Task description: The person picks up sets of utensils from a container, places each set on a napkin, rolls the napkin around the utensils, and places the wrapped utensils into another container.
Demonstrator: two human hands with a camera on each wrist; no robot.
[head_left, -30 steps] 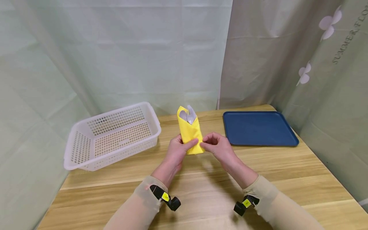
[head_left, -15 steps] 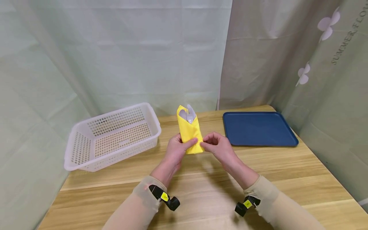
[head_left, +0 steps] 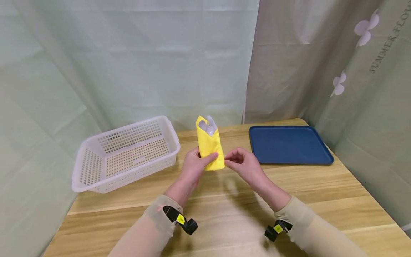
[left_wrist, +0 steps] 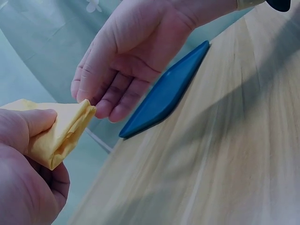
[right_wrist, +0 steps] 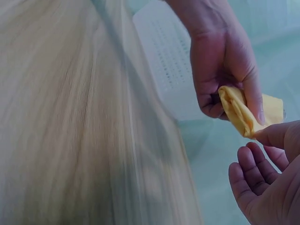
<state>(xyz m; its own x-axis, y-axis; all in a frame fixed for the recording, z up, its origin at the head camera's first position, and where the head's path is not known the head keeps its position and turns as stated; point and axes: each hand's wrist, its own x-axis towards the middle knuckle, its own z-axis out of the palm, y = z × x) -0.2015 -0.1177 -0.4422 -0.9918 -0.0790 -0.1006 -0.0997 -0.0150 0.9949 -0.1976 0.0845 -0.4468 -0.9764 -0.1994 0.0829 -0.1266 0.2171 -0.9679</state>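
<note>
A folded yellow napkin [head_left: 208, 144] is held up over the table, wrapped round pale lilac-grey cutlery [head_left: 210, 129]. A rounded spoon-like head and a longer piece poke out of its top end. My left hand [head_left: 194, 164] grips the napkin's lower part, thumb flat across the front and fingers behind. My right hand [head_left: 245, 165] is at the lower right corner, thumb and forefinger tips pinching the edge. In the left wrist view the napkin's folded layers [left_wrist: 72, 133] show at the bottom end. The right hand's other fingers [right_wrist: 248, 164] stay loosely curled, off the cloth.
On the left of the wooden table [head_left: 224, 221] stands a white perforated plastic basket [head_left: 128, 173]. A flat dark blue tray [head_left: 290, 144] lies at the back right. Pale curtains [head_left: 154, 64] hang round the back and sides of the table.
The left hand and the wrapped napkin have shifted slightly left and up. The right hand has stayed almost where it was, its fingertips now right at the napkin's edge.
</note>
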